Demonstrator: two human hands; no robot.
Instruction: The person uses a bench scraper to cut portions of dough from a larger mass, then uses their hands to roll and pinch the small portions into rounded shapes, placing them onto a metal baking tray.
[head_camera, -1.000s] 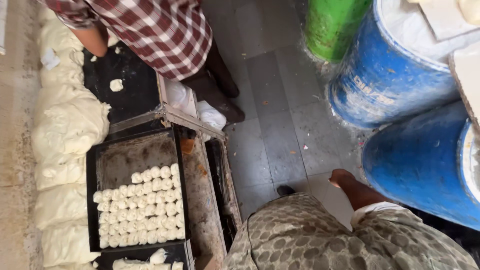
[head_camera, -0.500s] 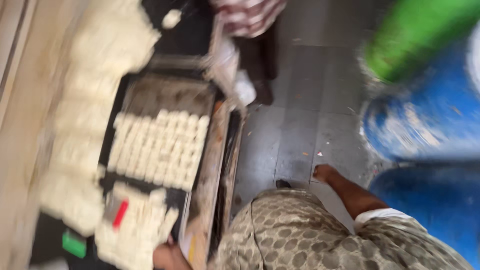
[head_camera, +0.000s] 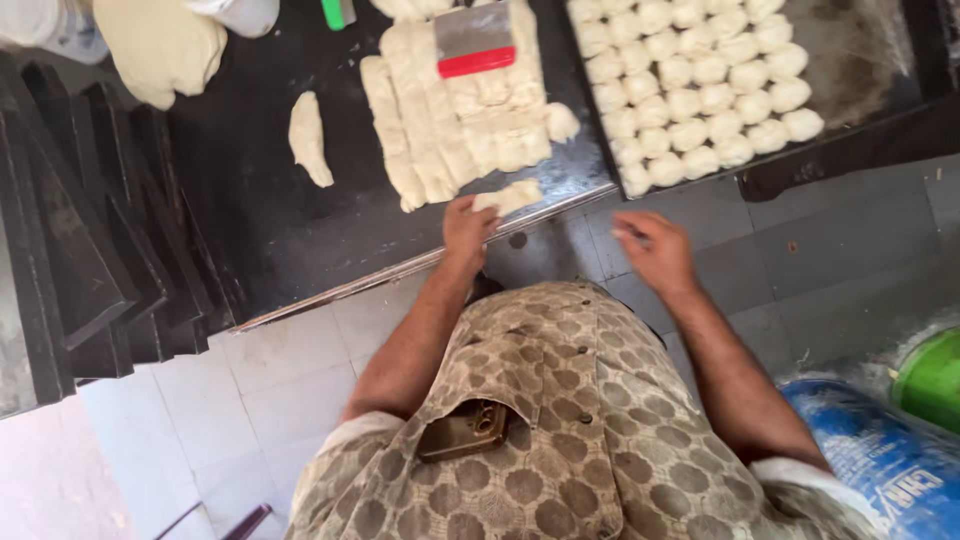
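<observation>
Left hand picking a dough piece off the bench

The left hand pinches a small dough piece at the bench edge, just below the cut dough rows. The right hand hangs loose, empty, below the tray of dough balls. Next move likely calls for rolling it.

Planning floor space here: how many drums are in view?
2. A blue drum in the bottom right corner; a green drum at the right edge above it. Both are cut off; more may be hidden.
</observation>
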